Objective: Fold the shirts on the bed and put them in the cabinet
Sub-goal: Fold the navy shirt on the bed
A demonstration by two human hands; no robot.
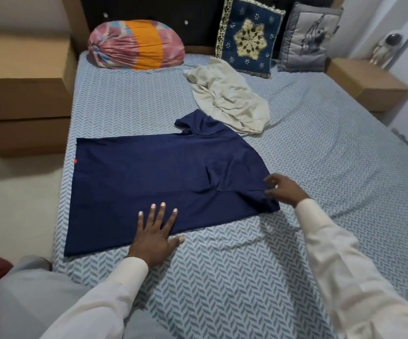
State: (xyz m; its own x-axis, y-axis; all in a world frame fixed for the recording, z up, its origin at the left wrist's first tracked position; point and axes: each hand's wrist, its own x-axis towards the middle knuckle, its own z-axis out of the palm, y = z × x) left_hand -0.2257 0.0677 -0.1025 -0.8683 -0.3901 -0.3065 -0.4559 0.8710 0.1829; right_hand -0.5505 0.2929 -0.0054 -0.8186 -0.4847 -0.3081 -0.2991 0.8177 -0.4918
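Lying flat, navy shirt [149, 179]; left hand [155, 238] fingers spread on it, right hand [283, 189] fingers pinching its edge.

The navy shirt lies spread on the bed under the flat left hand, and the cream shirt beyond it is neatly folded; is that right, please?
Not quite: the head view shows the cream shirt crumpled, not folded; the rest is right.

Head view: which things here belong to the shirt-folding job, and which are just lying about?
Job:
navy shirt, spread flat
left grip, pressing flat on its near edge
right grip, at its right end
cream shirt, crumpled behind it
bed

Lying about:
striped bolster
blue embroidered cushion
grey cushion
small white figure on the side table
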